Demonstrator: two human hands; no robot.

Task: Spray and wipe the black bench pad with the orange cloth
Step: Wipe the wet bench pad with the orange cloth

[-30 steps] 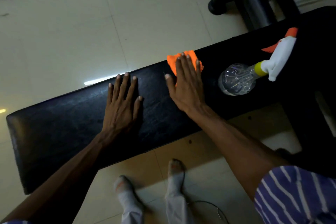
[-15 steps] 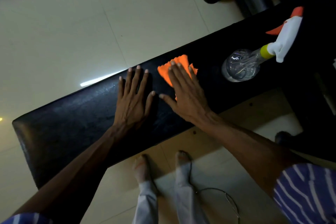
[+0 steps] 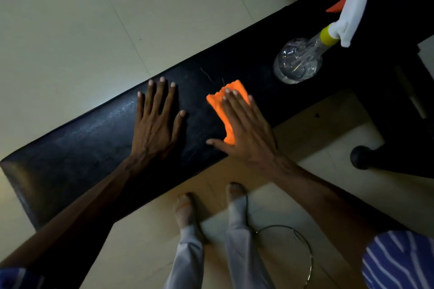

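Black bench pad [image 3: 98,148] runs diagonally, from near left to far right, over a pale tiled floor [image 3: 70,30].

Left hand [image 3: 156,122] lies flat on the pad, palm down, fingers straight and slightly spread, thumb out to the right. It holds nothing.

Right hand [image 3: 246,134] lies just right of the left, the two apart with bare pad between them. Palm down, fingers straight and close together, thumb stretched left along the near edge of the pad. It presses flat on the orange cloth [image 3: 223,110], not curled round it.

Cloth sits mid-pad, mostly under the right palm and fingers. A scalloped edge shows beyond the fingertips and along the left side of the hand down to the thumb.

Spray bottle [image 3: 298,61] stands on the pad to the right of the cloth and farther off, clear of both hands. Clear body, yellow collar, white head, orange trigger and nozzle tip.

Faint pale streaks show on the pad surface left of the left hand.

Below the pad: two feet [image 3: 187,206] and light trouser legs on the floor. A striped sleeve [image 3: 399,263] shows at near right.
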